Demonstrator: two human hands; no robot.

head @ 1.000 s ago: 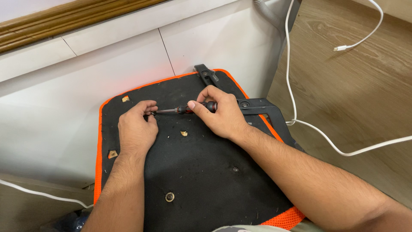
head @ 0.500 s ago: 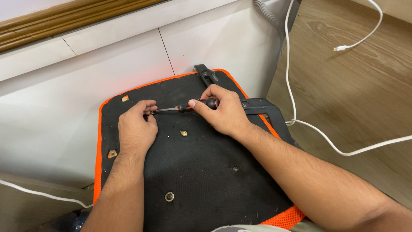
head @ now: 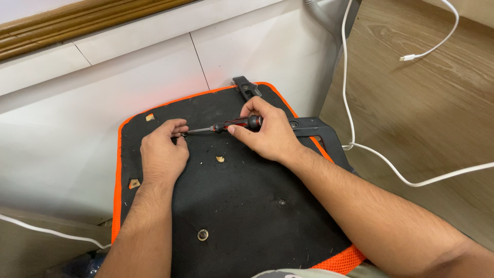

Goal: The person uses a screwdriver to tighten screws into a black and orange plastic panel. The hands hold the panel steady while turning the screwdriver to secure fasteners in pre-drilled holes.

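Head view: a screwdriver is gripped by its handle in the closed right hand, lying low across the black seat underside; its tip is pinched by left hand fingers. Likely light, rigid; best held at the handle.

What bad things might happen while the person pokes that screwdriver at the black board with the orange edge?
The tip of the black and red screwdriver lies right against the left hand fingers, so a slip could jab them. The right hand holds the tool almost flat to the black board with the orange edge, so the tip might skid off. The white cable trails on the wooden floor near the right arm and could snag.
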